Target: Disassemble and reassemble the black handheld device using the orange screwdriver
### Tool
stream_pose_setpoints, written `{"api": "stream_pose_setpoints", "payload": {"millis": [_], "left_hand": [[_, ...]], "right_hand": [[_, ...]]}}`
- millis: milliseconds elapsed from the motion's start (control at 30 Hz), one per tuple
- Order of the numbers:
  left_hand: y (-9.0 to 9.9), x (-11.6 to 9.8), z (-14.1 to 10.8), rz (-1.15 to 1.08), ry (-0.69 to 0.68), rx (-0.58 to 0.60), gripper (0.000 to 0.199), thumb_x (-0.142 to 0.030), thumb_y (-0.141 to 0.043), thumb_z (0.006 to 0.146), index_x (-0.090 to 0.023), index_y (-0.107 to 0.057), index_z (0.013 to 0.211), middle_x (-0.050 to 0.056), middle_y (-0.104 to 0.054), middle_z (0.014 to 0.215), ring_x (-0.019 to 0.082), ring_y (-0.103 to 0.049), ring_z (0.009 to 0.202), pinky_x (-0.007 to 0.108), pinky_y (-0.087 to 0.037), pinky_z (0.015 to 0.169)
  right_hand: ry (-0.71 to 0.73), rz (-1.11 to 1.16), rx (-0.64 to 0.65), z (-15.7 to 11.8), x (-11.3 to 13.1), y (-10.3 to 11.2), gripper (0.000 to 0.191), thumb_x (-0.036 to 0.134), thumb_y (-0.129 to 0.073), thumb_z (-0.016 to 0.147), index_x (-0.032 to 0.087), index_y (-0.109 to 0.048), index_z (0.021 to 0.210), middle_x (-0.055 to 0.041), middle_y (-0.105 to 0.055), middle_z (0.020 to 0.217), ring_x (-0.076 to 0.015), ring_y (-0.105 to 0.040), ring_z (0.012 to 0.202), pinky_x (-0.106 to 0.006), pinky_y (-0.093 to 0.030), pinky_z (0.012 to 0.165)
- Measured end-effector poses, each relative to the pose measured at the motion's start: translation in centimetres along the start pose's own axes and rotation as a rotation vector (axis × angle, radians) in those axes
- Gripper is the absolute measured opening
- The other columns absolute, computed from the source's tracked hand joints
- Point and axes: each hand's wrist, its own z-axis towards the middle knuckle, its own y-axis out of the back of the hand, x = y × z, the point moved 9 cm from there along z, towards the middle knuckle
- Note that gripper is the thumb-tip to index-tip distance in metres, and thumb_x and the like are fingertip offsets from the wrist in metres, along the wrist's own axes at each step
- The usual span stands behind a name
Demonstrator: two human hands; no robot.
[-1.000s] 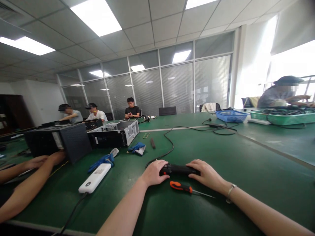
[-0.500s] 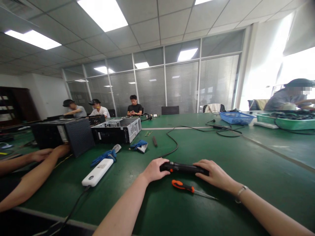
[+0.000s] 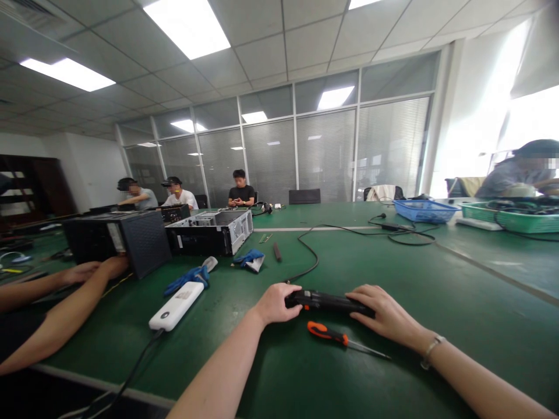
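Observation:
A long black electric screwdriver (image 3: 325,301) with a small orange switch lies crosswise on the green table, a cord at its left end. My left hand (image 3: 278,304) is closed around that left end, thumb on the near side. The opposite end is in my right hand (image 3: 384,311), fingers over the top and thumb below; the tip there is hidden. Just in front of it, nearer to me, a hand screwdriver (image 3: 327,333) with an orange and black handle rests on the table, its thin shaft pointing right.
Left of my arm lie a white power bank-like block (image 3: 177,305) with a cable and blue gloves (image 3: 187,279). Computer cases (image 3: 209,233) stand beyond, a co-worker's arms (image 3: 82,302) reaching into one. A blue basket (image 3: 425,210) and green basket (image 3: 515,216) sit at right.
The view has shifted slightly, so the scene sits a little farther right. Both my hands keep their hold on the electric screwdriver, with hardly any visible movement.

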Motion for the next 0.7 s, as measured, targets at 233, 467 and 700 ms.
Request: {"api": "stream_pose_setpoints", "payload": {"millis": [233,467,700], "left_hand": [[0.2,-0.5,0.2,0.018,-0.032,-0.034,0.038,-0.026,-0.068,0.066,-0.017,-0.061,0.103,0.006,-0.068,0.099,0.023,-0.064,0.090,0.034,-0.050,0.086],[-1.0,-1.3,0.2,0.204,-0.109,0.019,0.040,-0.032,-0.067,0.063,-0.014,-0.059,0.098,0.009,-0.067,0.092,0.024,-0.063,0.083,0.035,-0.053,0.080],[-1.7,-1.5,0.3,0.330,-0.153,0.063,0.043,-0.037,-0.063,0.066,-0.009,-0.060,0.099,0.012,-0.066,0.087,0.025,-0.064,0.079,0.033,-0.054,0.072]], "right_hand": [[0.086,-0.059,-0.035,0.0,0.8,-0.1,0.035,0.042,-0.058,0.085,0.023,-0.063,0.114,-0.0091,-0.063,0.110,-0.0250,-0.058,0.099,-0.043,-0.048,0.091],[0.111,-0.080,-0.082,-0.6,-0.2,-1.3,0.036,0.046,-0.058,0.085,0.028,-0.064,0.115,-0.0069,-0.065,0.109,-0.0241,-0.062,0.097,-0.039,-0.052,0.088],[0.161,-0.095,-0.129,-0.7,-1.3,-1.9,0.036,0.047,-0.062,0.081,0.030,-0.066,0.113,-0.0049,-0.067,0.107,-0.0233,-0.063,0.096,-0.035,-0.054,0.085]]}}
